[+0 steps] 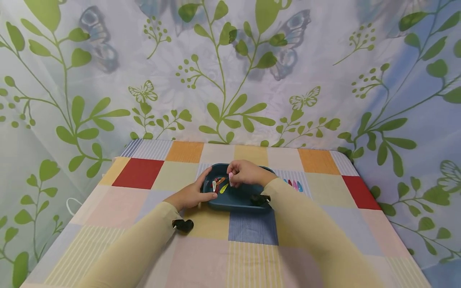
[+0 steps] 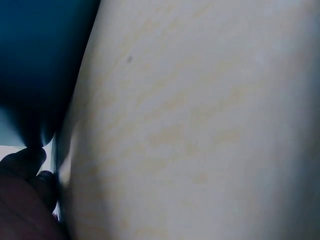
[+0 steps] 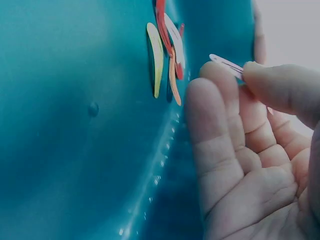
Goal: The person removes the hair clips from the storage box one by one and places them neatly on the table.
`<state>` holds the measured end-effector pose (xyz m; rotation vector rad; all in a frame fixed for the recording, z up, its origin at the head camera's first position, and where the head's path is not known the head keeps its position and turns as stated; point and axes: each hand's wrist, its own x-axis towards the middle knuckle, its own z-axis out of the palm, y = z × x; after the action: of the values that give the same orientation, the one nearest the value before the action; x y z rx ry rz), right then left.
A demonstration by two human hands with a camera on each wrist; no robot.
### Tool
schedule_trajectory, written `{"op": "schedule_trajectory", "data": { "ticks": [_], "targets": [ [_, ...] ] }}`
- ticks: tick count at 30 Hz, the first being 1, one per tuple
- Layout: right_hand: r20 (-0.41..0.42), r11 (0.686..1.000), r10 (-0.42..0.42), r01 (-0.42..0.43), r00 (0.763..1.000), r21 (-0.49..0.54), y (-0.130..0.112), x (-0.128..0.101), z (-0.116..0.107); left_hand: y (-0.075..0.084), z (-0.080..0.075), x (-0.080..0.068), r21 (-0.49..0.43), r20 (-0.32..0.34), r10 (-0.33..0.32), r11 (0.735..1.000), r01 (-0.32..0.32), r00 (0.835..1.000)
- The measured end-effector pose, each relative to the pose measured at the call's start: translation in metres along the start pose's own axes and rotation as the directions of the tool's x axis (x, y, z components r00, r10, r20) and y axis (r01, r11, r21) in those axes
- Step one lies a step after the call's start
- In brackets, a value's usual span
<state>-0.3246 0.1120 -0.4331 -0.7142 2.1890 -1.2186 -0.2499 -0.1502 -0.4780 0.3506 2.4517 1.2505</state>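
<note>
A dark blue tray lies on the tablecloth in the head view. My right hand is over it, pinching a pale pink snap hair clip between thumb and fingertips. Below, at the tray's left end, a small cluster holds a white clip, an orange clip and red clips, with a yellow-green clip beside them. My left hand rests against the tray's left end, fingers along the side and thumb extended at the front corner. The left wrist view shows mostly cloth and tray wall.
To the right of the tray, several clips in blue, red and pink lie in a row on the patchwork tablecloth. A leaf-patterned curtain hangs behind the table. Small black devices sit at both wrists.
</note>
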Motion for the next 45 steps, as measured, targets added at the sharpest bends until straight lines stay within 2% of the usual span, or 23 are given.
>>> {"op": "schedule_trajectory", "data": {
  "ticks": [4, 12, 20, 29, 36, 41, 45],
  "targets": [
    [-0.037, 0.999, -0.003, 0.004, 0.999, 0.035, -0.001, -0.007, -0.006, -0.002, 0.0, 0.002, 0.009, 0.0, 0.0, 1.0, 0.0, 1.0],
    [-0.105, 0.998, 0.028, -0.034, 0.994, -0.057, -0.006, -0.024, -0.017, -0.003, -0.001, 0.002, 0.017, 0.004, 0.001, 1.0, -0.001, 1.0],
    [-0.165, 0.993, -0.001, -0.019, 0.986, -0.116, -0.007, -0.042, -0.031, 0.0, 0.001, 0.0, 0.01, 0.006, -0.011, 1.0, 0.011, 1.0],
    [-0.227, 0.997, -0.001, -0.017, 0.974, -0.075, -0.002, -0.061, -0.046, 0.001, 0.001, -0.002, 0.003, 0.002, 0.006, 1.0, -0.006, 1.0],
    [-0.236, 0.998, 0.055, -0.047, 0.97, 0.042, -0.001, -0.078, -0.057, 0.001, 0.001, -0.003, 0.011, 0.006, 0.015, 1.0, -0.015, 1.0],
    [-0.235, 0.999, 0.015, -0.024, 0.972, -0.036, 0.002, -0.095, -0.068, 0.001, 0.001, -0.003, 0.007, 0.014, 0.024, 1.0, -0.024, 1.0],
    [-0.242, 0.998, -0.005, -0.008, 0.97, -0.055, 0.008, -0.104, -0.075, 0.001, 0.001, -0.003, 0.014, 0.015, 0.029, 0.999, -0.029, 0.999]
  ]
}}
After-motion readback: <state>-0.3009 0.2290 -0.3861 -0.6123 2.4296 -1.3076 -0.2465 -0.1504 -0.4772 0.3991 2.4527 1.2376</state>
